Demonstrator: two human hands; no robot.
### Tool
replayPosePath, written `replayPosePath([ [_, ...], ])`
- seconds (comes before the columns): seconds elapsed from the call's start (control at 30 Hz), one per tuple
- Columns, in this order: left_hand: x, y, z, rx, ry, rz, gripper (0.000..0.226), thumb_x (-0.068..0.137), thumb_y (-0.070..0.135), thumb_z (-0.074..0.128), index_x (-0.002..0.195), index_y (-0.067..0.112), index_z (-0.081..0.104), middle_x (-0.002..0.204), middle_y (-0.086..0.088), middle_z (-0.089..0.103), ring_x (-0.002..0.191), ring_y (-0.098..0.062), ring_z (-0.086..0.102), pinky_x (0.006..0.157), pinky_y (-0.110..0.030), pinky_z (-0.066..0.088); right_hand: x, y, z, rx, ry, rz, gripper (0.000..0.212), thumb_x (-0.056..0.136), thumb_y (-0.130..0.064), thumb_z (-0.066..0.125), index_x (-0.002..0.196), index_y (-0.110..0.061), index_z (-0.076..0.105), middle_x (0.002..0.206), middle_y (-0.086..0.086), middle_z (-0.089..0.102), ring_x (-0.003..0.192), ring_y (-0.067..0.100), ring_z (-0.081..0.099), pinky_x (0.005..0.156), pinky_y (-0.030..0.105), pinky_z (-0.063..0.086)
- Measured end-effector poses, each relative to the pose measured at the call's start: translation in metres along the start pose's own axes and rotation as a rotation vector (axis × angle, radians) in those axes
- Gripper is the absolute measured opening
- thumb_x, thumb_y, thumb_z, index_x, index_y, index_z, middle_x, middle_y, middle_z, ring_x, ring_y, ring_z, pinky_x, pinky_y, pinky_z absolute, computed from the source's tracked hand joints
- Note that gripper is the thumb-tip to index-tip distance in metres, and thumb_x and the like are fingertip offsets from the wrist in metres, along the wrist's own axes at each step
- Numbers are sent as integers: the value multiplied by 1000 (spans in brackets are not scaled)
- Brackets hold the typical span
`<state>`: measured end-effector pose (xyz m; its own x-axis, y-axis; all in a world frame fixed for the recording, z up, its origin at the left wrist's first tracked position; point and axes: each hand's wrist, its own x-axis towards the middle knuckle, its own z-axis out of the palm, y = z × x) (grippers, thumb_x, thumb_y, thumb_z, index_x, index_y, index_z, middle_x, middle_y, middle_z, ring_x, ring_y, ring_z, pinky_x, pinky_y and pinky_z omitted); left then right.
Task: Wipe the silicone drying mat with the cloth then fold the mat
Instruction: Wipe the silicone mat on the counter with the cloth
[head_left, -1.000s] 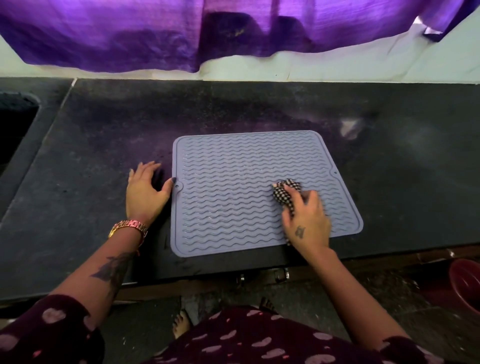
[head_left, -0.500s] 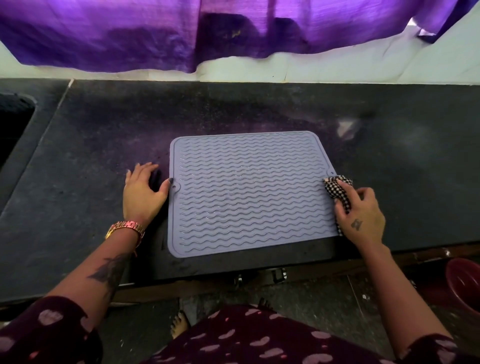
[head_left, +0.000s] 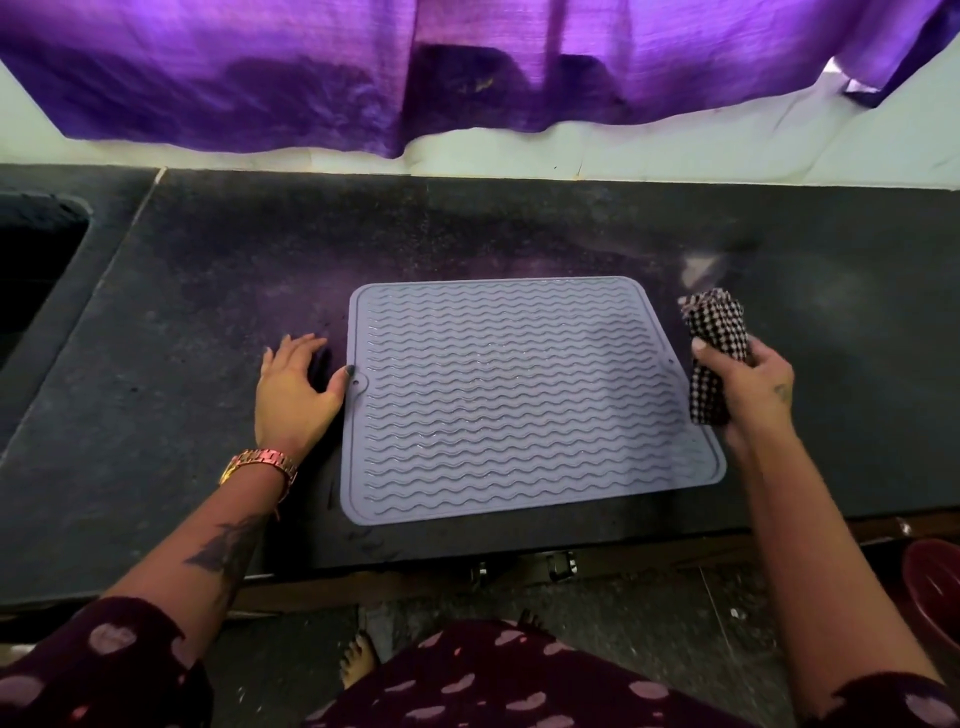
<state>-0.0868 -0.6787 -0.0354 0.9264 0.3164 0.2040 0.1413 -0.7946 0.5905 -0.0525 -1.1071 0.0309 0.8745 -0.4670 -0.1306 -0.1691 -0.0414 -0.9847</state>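
A grey-lilac silicone drying mat with wavy ridges lies flat on the dark stone counter, near its front edge. My left hand rests flat on the counter beside the mat's left edge, its thumb touching the small tab there. My right hand grips a bunched black-and-white checked cloth just off the mat's right edge, lifted a little above the counter. The cloth sticks out above and below my fingers.
A dark sink opening sits at the far left of the counter. A purple curtain hangs along the back wall. A maroon basin stands on the floor at the lower right, below the counter edge.
My right hand swept the cloth rightward across the mat, off its right edge, then lifted it upright beside the mat. My left hand stayed in place.
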Motion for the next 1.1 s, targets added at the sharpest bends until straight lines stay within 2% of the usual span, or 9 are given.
replayPosePath([
  [0.1, 0, 1, -1, 2, 3, 4, 46, 86, 31, 64, 125, 8, 56, 138, -12, 50, 138, -29, 32, 119, -37, 10, -2, -10, 17, 263, -222, 152, 20, 81, -5, 64, 99, -14, 65, 91, 5, 70, 81, 18, 67, 69, 35, 57],
  [0.23, 0, 0, 0, 0, 7, 2, 46, 86, 30, 64, 125, 8, 57, 138, -12, 50, 138, -28, 32, 119, -36, 10, -12, -9, 36, 279, -400, 148, 23, 92, -10, 53, 103, -29, 48, 106, 4, 62, 89, 25, 67, 72, 49, 57],
  [0.3, 1, 0, 1, -1, 9, 5, 45, 85, 30, 64, 125, 9, 57, 138, -12, 50, 138, -28, 32, 119, -36, 10, -18, -8, 46, 118, -385, 74, 24, 91, -13, 56, 106, -27, 44, 103, 8, 65, 78, 22, 68, 69, 45, 57],
  [0.4, 3, -1, 1, -4, 5, 8, 45, 85, 29, 65, 125, 8, 57, 138, -12, 51, 138, -28, 33, 119, -38, 10, -27, -9, 62, -174, -346, -76, 40, 82, -29, 68, 115, -32, 45, 110, -1, 61, 93, 11, 60, 77, 35, 51],
  [0.53, 5, -3, 2, -6, 3, 6, 46, 85, 29, 65, 125, 9, 57, 138, -11, 50, 138, -28, 32, 119, -37, 9, -57, -15, 93, -327, -756, -142, 48, 85, -59, 48, 130, -43, 39, 116, -24, 52, 100, -7, 50, 74, 20, 40],
  [0.63, 6, -3, 3, -8, 1, 4, 45, 85, 29, 65, 125, 9, 57, 138, -11, 50, 138, -28, 32, 119, -39, 10, -85, -4, 120, -582, -860, -380, 46, 97, -43, 32, 142, -36, 29, 128, -1, 48, 108, 10, 46, 82, 29, 44],
  [0.7, 6, -3, 4, -13, 8, 3, 45, 84, 28, 66, 124, 9, 57, 138, -11, 50, 138, -28, 32, 119, -38, 10, -107, 4, 133, -708, -867, -546, 54, 96, -39, 41, 146, -31, 22, 128, 5, 46, 108, 15, 45, 85, 31, 40],
  [0.9, 6, -5, 5, -19, 14, 8, 46, 84, 28, 66, 125, 10, 56, 138, -10, 50, 138, -27, 32, 119, -37, 10, -156, 31, 145, -1014, -984, -905, 68, 83, -61, 49, 139, -25, 38, 119, 4, 48, 109, 19, 38, 93, 41, 37],
  [1.1, 8, -7, 7, -3, 26, 10, 46, 84, 31, 65, 125, 10, 57, 138, -10, 51, 138, -27, 33, 119, -36, 9, -169, 45, 136, -1021, -953, -920, 44, 90, -60, 32, 131, -46, 43, 153, 1, 20, 133, 25, 19, 102, 41, 20],
])
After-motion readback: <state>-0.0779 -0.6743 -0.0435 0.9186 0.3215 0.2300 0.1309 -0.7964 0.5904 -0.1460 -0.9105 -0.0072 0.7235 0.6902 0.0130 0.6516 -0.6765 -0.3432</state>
